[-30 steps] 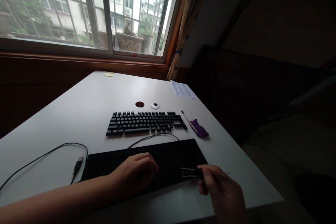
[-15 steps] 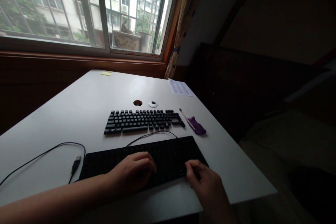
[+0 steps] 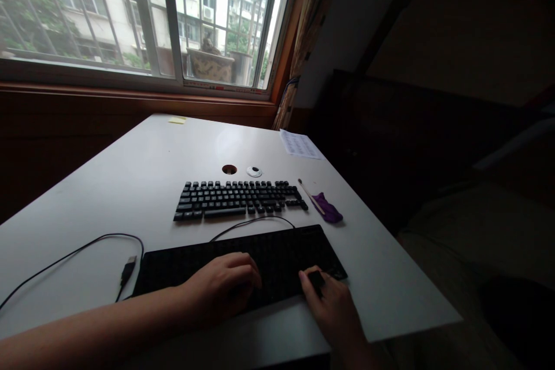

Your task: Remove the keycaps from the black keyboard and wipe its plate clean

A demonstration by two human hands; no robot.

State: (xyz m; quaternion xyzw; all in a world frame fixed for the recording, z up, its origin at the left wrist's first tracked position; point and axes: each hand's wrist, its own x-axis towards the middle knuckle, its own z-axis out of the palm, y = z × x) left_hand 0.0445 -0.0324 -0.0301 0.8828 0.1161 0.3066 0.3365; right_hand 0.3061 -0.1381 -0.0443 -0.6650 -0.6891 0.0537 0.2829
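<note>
While the left hand (image 3: 223, 286) lies half-curled over the black keyboard base (image 3: 284, 260), its palm hidden so I cannot tell whether it holds anything, the right hand (image 3: 332, 303) grips a black-handled keycap puller (image 3: 317, 283) at the base's right end. Beyond both hands sit rows of keycaps (image 3: 224, 212); ahead of the right, a toothbrush (image 3: 310, 195) lies against a purple cloth (image 3: 330, 209).

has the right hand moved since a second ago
Yes: the right hand has shifted left, judged against the purple cloth, and is farther over the black keyboard base.
</note>
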